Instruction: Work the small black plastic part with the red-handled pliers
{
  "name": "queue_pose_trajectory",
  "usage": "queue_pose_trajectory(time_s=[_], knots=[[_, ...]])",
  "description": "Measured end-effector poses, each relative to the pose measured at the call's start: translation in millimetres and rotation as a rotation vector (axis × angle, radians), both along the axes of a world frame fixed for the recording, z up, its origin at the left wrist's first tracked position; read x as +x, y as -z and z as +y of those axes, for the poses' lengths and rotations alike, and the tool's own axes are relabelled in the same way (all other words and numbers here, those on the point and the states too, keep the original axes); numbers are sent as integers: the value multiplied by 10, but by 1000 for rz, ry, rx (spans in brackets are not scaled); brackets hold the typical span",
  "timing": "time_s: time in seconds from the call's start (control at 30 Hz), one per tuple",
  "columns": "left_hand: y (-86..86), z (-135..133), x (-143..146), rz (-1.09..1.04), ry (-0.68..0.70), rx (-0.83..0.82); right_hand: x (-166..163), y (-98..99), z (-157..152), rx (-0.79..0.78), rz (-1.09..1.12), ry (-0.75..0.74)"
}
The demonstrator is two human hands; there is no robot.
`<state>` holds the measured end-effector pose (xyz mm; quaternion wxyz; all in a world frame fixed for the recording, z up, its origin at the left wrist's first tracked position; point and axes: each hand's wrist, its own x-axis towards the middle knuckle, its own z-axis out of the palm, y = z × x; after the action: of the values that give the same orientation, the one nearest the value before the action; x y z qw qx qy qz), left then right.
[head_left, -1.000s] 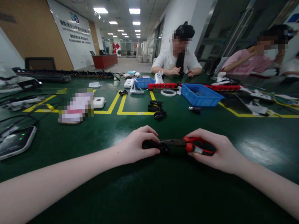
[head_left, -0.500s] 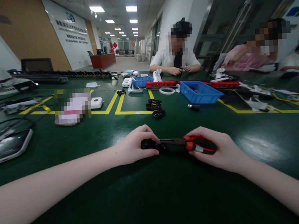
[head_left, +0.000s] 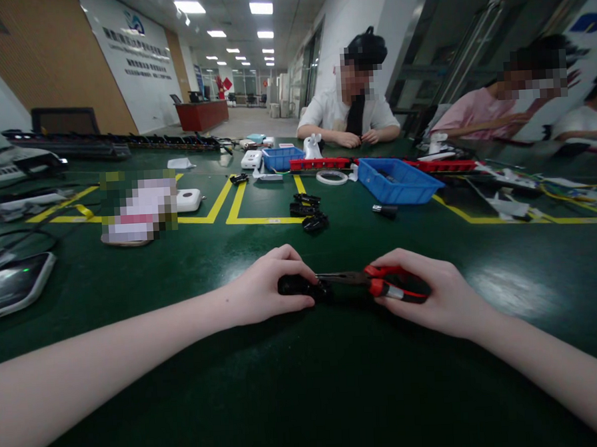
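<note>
My left hand [head_left: 268, 286] is closed round a small black part [head_left: 296, 285], pinching it just above the green table [head_left: 307, 383]. Its exact kind is hard to make out, as my fingers hide much of it. In my right hand [head_left: 429, 293] is a pair of red-handled needle-nose pliers [head_left: 374, 283], my fingers wrapped round both grips. The pliers' slim jaws point left and reach the black part beside my left fingertips. Whether the jaws are clamped on it I cannot tell.
Beyond my hands lie several black parts [head_left: 310, 214] and a short black cylinder [head_left: 384, 211]. A blue bin [head_left: 399, 181] and a white ring [head_left: 331, 177] stand farther back. A phone [head_left: 140, 215] lies to the left. Across the table sits a person [head_left: 347, 107], with others to the right.
The whole view has shifted slightly, so things sit a little higher and more to the left. Both hands keep their hold, with the pliers still at the black part.
</note>
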<state>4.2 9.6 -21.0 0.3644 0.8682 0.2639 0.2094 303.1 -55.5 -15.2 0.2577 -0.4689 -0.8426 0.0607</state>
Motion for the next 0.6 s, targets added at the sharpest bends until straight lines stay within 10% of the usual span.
queue_pose_trajectory(time_s=[0.6], knots=[[5,0,3,-86,-27,59,-53,-14,1,-8,-9,-15]])
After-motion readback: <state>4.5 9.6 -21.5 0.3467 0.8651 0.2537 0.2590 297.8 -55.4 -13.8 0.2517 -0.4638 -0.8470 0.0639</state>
